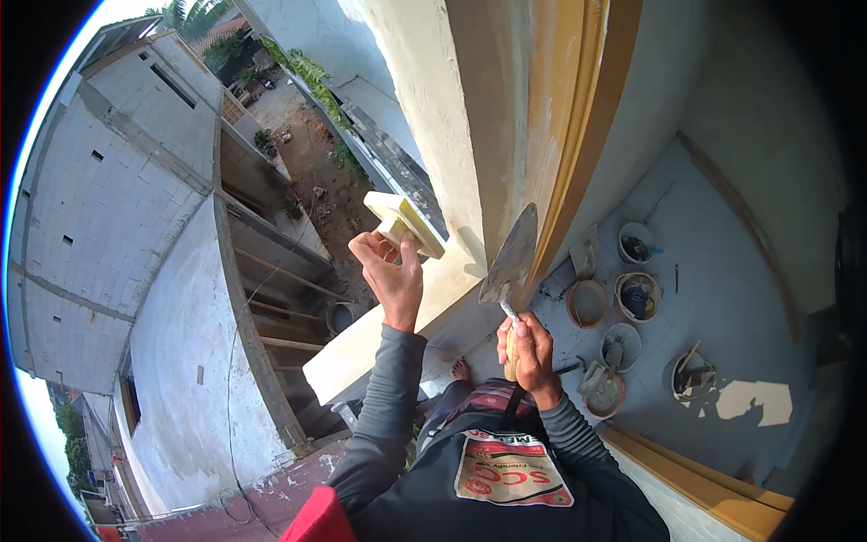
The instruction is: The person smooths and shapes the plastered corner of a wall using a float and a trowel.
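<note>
My left hand [394, 273] is closed round the grip of a pale yellow plastering float [408, 223], held up beside a cream plastered wall edge [442, 117]. A pointed trowel [513, 257] with a wooden handle is in my right hand [530, 354], its blade tip up, in front of the corner where the plaster meets a brown wooden frame [578, 144]. Grey residue marks the trowel's blade. Below the float runs a cream ledge [379, 343]; both tools look apart from it, though the exact gap is hard to judge.
Several buckets [588, 303] with mortar and tools stand on the grey tiled floor [713, 298] at the lower right. A wooden strip [750, 226] lies along the far wall. Left of the ledge is a drop to a dirt yard [312, 181] beside a block-walled building [126, 163].
</note>
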Available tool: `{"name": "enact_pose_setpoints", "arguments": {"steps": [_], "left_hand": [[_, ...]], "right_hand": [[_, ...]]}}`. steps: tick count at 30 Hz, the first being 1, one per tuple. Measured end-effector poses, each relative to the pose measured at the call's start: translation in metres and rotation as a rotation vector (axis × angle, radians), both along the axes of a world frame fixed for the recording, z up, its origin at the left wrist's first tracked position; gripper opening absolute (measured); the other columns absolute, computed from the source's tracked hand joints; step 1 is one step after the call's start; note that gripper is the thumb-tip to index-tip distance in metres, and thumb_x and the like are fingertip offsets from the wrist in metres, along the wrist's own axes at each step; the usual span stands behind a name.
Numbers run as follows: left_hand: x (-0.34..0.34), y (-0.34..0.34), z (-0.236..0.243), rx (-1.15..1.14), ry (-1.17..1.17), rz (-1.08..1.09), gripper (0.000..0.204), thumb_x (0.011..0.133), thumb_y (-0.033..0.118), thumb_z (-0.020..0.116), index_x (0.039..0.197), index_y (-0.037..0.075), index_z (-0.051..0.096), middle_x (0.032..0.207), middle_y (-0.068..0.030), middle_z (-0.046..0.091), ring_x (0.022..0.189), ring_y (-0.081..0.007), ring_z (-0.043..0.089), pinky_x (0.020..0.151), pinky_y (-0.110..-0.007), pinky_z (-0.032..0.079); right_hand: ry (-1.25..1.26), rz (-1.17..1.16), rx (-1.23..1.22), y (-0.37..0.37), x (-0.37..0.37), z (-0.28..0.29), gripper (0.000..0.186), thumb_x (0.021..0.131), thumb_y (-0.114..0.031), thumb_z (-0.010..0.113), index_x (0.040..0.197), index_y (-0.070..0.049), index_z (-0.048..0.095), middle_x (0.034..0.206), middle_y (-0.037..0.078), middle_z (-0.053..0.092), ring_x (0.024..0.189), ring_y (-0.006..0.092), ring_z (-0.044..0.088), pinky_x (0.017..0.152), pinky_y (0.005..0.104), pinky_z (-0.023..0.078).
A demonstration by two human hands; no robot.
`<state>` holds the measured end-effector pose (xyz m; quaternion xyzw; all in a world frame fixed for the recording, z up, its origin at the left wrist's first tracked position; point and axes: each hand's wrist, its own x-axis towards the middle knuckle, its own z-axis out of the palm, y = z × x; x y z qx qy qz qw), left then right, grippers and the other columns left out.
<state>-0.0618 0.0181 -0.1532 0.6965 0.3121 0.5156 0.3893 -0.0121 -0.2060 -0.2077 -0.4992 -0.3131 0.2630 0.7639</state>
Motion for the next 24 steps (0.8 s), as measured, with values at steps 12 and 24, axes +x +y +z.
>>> {"name": "enact_pose_setpoints", "arguments": {"steps": [12,24], "left_hand": [[-0.035,-0.024,0.03,0.054,-0.168,-0.028,0.042,0.087,-0.001,0.071,0.1,0.005,0.032,0.113,-0.022,0.061,0.102,-0.0205,0.064,0.088,-0.034,0.056],[0.025,-0.064,0.072,0.22,-0.049,-0.217,0.043,0.084,-0.004,0.072,0.102,0.005,0.034,0.112,-0.0194,0.062,0.099,-0.0188,0.064,0.084,-0.035,0.056]], "right_hand": [[0.106,0.046,0.02,0.045,0.013,0.001,0.041,0.108,-0.041,0.035,0.099,-0.004,0.051,0.071,0.008,0.052,0.056,0.0145,0.053,0.053,0.0292,0.046],[0.287,-0.004,-0.224,-0.035,-0.016,-0.074,0.04,0.106,-0.043,0.041,0.099,-0.005,0.052,0.074,0.007,0.054,0.053,0.0131,0.053,0.051,0.0276,0.046]]}}
